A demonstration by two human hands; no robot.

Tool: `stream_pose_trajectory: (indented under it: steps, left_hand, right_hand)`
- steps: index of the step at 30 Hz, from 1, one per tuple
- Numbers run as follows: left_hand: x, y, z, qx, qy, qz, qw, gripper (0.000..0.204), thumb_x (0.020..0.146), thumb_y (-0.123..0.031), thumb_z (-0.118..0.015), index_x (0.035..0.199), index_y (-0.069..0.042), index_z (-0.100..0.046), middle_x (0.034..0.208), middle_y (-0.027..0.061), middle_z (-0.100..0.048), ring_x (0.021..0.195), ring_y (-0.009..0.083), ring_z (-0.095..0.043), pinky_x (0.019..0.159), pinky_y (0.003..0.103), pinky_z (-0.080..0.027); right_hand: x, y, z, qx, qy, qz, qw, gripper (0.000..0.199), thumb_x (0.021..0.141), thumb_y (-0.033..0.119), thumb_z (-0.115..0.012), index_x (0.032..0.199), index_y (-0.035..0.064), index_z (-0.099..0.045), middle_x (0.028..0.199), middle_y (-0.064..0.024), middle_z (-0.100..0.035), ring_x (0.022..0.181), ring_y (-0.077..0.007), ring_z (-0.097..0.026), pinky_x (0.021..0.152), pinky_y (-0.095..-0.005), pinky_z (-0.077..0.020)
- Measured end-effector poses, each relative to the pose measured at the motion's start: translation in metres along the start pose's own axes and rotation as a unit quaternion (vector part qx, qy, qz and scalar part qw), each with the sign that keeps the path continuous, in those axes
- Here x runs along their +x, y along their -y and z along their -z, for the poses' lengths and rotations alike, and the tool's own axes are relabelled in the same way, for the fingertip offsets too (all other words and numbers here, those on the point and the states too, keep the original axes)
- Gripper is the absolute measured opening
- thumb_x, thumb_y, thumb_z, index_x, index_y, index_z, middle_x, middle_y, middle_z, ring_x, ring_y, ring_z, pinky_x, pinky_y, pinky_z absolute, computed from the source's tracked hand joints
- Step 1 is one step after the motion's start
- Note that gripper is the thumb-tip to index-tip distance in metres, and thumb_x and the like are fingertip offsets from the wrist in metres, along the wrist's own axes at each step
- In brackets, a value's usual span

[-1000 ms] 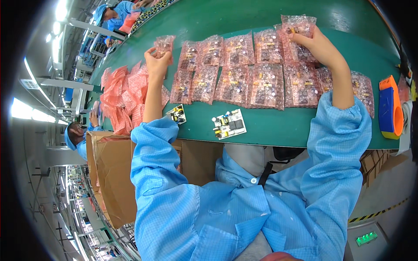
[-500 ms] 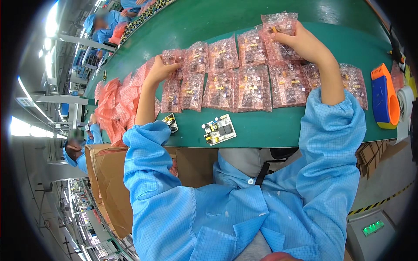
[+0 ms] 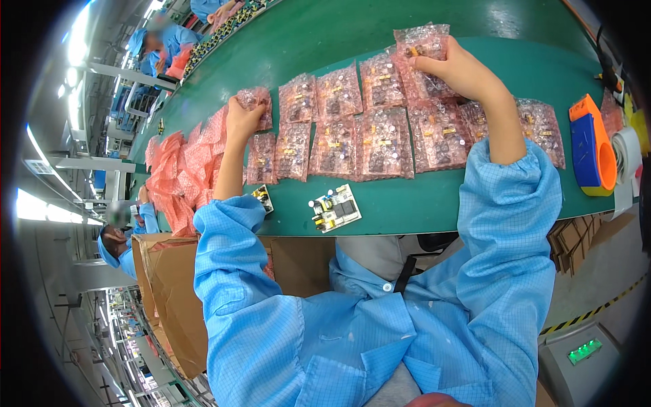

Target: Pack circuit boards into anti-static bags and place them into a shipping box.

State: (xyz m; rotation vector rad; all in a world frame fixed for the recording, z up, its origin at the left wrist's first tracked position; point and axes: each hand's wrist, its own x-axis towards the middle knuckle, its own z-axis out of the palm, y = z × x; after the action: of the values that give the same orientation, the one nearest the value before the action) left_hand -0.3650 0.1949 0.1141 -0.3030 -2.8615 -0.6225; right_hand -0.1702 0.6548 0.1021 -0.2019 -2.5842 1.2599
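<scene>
Two rows of circuit boards in pink bubble-wrap bags [image 3: 384,144] lie side by side on the green table. At the left end of the far row, my left hand [image 3: 243,121] is closed on one bagged board [image 3: 260,102], which sits apart from its neighbour. Toward the far right, the fingers of my right hand [image 3: 464,73] are closed on another bagged board [image 3: 422,51], its far end sticking out beyond the row. Nearer to me lie a bare white circuit board [image 3: 337,209] and a second bare board [image 3: 262,197], partly hidden by my left sleeve.
A heap of pink bubble-wrap bags [image 3: 178,173] lies left of my left forearm. Below the table edge stands an open cardboard box [image 3: 173,292]. An orange and blue tape dispenser [image 3: 591,146] is at the right, beside a white roll [image 3: 627,152]. Co-workers [image 3: 166,44] sit at the far left.
My left hand has drawn its bagged board leftward, opening a gap to the neighbouring bag. My right hand keeps its grip on the other bag. The whole view has shifted slightly.
</scene>
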Motion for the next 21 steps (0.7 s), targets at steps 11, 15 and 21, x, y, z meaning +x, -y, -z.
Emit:
stream_pose_trajectory:
  steps: [11,15,21]
  left_hand:
    - [0.000,-0.019,0.001,0.084,0.044,-0.005,0.995,0.090,0.066,-0.044,-0.085,0.126,0.009,-0.043,0.113,0.0321,-0.065,0.108,0.0442,-0.064,0.092,0.046,-0.050]
    - [-0.011,-0.025,-0.007,0.045,-0.017,0.000,0.999,0.085,0.068,-0.038,-0.084,0.128,0.007,-0.043,0.115,0.0308,-0.064,0.109,0.0427,-0.064,0.094,0.045,-0.050]
    - [-0.019,-0.023,-0.010,-0.145,-0.097,-0.025,0.984,0.079,0.069,-0.028,-0.085,0.129,0.002,-0.044,0.116,0.0228,-0.064,0.108,0.0299,-0.064,0.094,0.039,-0.049]
  right_hand:
    - [-0.012,0.018,0.006,0.006,0.011,-0.018,1.000,0.092,0.079,0.061,-0.070,0.133,-0.0100,-0.049,0.111,-0.0230,-0.065,0.100,-0.0290,-0.065,0.087,-0.0375,-0.0507]
    - [-0.012,0.017,0.007,-0.023,0.006,-0.040,0.999,0.093,0.078,0.062,-0.071,0.132,-0.0103,-0.049,0.112,-0.0228,-0.065,0.099,-0.0292,-0.066,0.087,-0.0386,-0.0512]
    - [-0.014,0.023,0.003,-0.058,0.019,-0.033,0.998,0.084,0.082,0.054,-0.071,0.132,-0.0097,-0.048,0.114,-0.0216,-0.065,0.103,-0.0284,-0.065,0.092,-0.0372,-0.0496]
